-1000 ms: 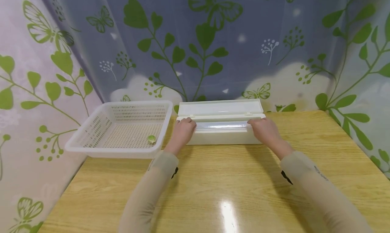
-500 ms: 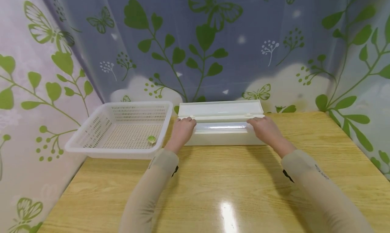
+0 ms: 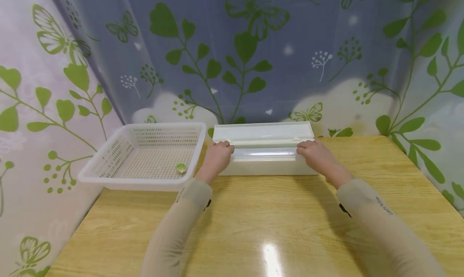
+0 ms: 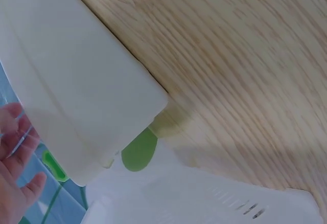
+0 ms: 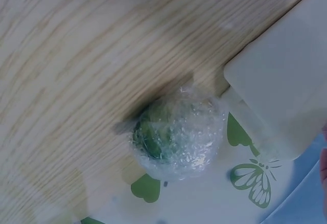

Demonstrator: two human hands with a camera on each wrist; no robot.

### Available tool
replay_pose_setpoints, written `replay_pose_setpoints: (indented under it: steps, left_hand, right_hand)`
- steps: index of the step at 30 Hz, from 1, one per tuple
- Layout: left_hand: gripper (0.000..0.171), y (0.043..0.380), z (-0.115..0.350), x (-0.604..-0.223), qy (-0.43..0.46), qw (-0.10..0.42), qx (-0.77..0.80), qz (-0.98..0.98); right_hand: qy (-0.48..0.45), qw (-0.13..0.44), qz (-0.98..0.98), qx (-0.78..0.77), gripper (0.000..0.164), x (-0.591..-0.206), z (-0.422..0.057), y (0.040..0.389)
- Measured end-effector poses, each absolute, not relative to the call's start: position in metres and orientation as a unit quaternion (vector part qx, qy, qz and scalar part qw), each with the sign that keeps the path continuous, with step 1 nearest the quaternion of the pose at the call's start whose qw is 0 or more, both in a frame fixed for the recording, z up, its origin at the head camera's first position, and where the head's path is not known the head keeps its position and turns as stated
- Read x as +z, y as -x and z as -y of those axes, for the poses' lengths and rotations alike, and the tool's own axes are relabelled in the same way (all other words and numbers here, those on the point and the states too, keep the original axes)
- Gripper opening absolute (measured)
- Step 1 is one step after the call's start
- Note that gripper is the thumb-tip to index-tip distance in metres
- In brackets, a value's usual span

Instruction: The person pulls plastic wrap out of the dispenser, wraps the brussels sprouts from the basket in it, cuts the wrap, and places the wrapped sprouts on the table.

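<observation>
A long white cling film box [image 3: 268,167] stands at the back of the table, its lid [image 3: 264,131] raised. A strip of clear cling film [image 3: 266,153] shows along its opening. My left hand [image 3: 218,157] pinches the film at the left end, and my right hand [image 3: 319,158] pinches it at the right end. Some fingertips are hidden. In the left wrist view, the left hand [image 4: 15,165] shows at the edge, behind the box [image 4: 82,86]. A round green vegetable wrapped in clear film [image 5: 176,132] sits beside the box's end in the right wrist view.
A white perforated plastic basket [image 3: 141,183] stands left of the box, close to my left hand. Inside it lies one small pale-green leafy vegetable [image 3: 181,168]. A patterned curtain [image 3: 203,47] rises directly behind the wooden table [image 3: 235,224].
The head view has tilted slightly, so the scene sits a little lower. Both hands stay at the ends of the film, with barely any movement against the box.
</observation>
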State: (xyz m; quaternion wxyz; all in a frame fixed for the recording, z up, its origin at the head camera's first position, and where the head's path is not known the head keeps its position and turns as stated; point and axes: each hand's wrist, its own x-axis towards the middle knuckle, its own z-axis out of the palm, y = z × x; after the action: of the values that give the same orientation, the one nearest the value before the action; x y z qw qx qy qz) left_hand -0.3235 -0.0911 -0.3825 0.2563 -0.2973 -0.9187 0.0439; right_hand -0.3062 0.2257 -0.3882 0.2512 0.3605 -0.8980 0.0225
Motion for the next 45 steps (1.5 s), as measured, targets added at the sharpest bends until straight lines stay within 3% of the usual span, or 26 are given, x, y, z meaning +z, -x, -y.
replay_pose_setpoints:
  steps: [9, 22, 45]
  left_hand:
    - [0.012, 0.329, 0.088, -0.386, 0.296, 0.243, 0.030, 0.923]
    - [0.019, 0.324, 0.088, -0.388, 0.283, 0.211, 0.029, 0.935]
    - [0.025, 0.327, 0.087, -0.387, 0.267, 0.214, -0.015, 0.939]
  right_hand:
    - [-0.349, 0.278, 0.895, -0.003, 0.012, -0.388, -0.226, 0.309]
    - [-0.328, 0.237, 0.914, -0.001, 0.026, -0.397, -0.225, 0.310]
    - [-0.332, 0.249, 0.909, 0.040, 0.029, -0.396, -0.226, 0.311]
